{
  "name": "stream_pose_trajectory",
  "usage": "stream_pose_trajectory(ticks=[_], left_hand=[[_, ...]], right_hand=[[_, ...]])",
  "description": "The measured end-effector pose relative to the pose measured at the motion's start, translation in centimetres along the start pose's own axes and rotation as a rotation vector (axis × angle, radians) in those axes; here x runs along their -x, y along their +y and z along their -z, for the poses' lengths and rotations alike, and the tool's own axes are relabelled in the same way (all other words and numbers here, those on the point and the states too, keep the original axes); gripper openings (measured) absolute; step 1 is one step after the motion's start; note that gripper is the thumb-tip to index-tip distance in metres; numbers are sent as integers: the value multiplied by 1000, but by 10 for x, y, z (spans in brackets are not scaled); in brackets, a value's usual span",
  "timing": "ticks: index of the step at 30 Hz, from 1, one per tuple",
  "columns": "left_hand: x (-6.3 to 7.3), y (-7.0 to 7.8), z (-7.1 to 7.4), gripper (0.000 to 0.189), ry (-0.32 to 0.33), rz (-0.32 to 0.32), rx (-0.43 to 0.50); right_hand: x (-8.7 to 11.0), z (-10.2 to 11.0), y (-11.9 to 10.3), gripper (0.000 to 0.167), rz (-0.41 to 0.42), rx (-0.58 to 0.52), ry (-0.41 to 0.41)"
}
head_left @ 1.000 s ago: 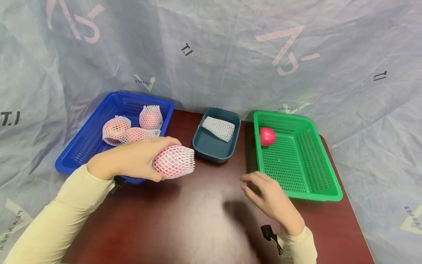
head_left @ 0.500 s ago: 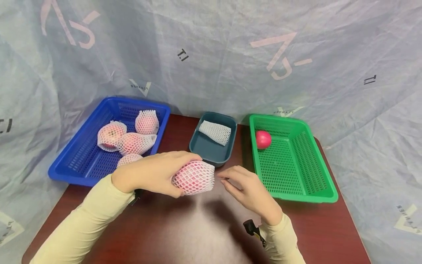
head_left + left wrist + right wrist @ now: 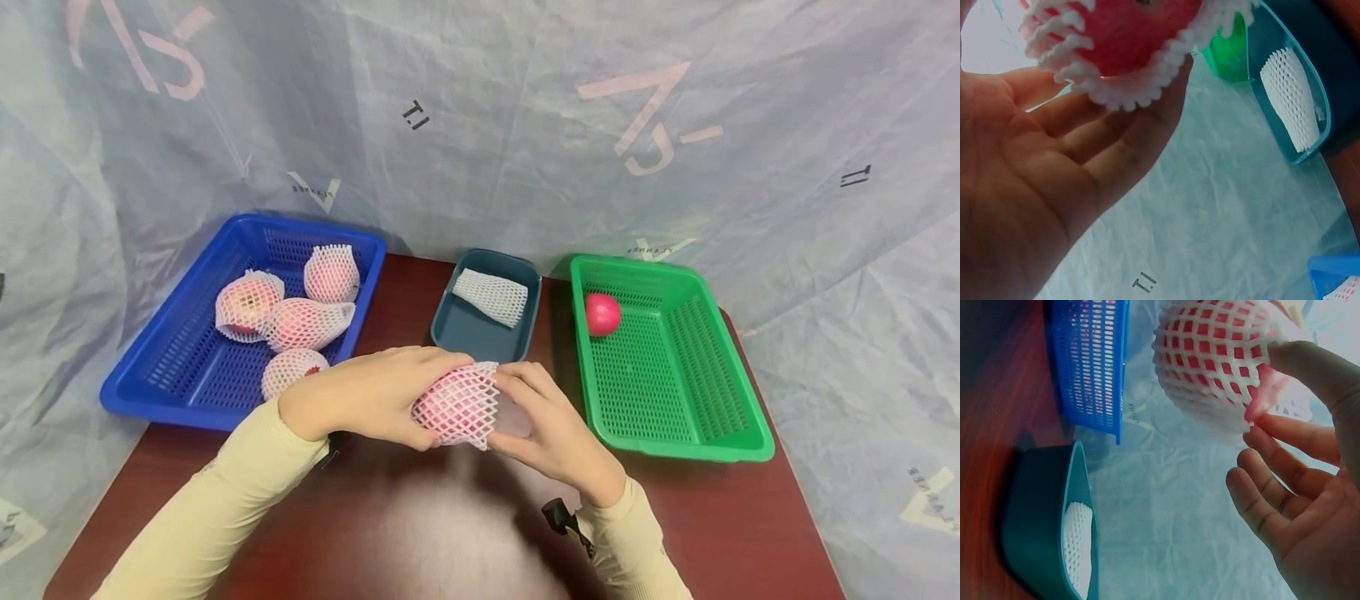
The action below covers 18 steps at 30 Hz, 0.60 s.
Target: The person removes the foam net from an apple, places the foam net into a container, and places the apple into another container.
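White foam net (image 3: 1213,353) around round red fruit (image 3: 1138,37).

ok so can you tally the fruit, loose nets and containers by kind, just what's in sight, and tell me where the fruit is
Netted fruit: 5 (1 in the left hand, 4 in the blue basket)
Bare fruit: 1 (in the green basket)
Loose net: 1
Baskets: 2 (blue, green)
Tray: 1
Total: 10
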<state>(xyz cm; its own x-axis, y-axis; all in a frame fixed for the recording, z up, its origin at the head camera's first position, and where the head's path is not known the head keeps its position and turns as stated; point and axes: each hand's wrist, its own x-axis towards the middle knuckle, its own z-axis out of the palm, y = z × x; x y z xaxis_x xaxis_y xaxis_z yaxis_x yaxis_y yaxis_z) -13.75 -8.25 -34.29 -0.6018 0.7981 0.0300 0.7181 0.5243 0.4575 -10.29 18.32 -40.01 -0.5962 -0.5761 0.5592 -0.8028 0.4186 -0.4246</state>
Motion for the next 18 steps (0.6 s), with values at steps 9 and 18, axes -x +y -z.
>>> stream_pose_trajectory(ticks=[9,18], left_hand=[[-7,6,-3,100,8,-37,-1],[-4,9,0,88,39,-88,52]], right_hand=[[-4,-2,-2,66,-69,31,-75],[2,-4,-1,71,-72,71,-33]])
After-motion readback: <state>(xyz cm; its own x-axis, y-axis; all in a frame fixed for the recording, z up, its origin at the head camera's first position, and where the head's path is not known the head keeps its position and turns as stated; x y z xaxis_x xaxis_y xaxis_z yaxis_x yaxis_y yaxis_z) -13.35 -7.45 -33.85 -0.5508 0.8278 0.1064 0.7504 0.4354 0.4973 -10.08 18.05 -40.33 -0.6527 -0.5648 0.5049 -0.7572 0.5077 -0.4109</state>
